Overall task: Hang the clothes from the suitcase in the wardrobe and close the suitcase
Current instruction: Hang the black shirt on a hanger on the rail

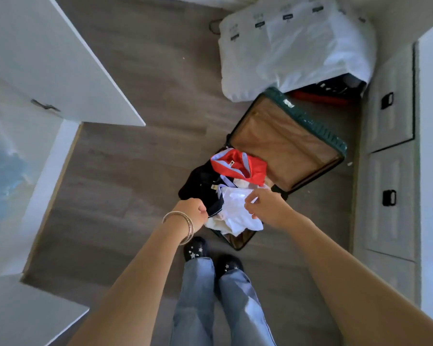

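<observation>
Two hands over open green suitcase (318, 126) on floor. Left hand (194, 213) fisted on dark garment (198, 181) at left of pile. Right hand (265, 208) pinches white garment (235, 208). Red garment (238, 166) lies farther. Wardrobe door (55, 58) open, far left.

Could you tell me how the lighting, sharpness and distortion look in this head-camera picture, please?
Head view: soft, even daylight without hard shadows; the white bag is nearly blown out; wide-angle distortion splays the wardrobe door and forearms outward; the suitcase reads fairly sharp, while the edges and left hand look soft.
</observation>
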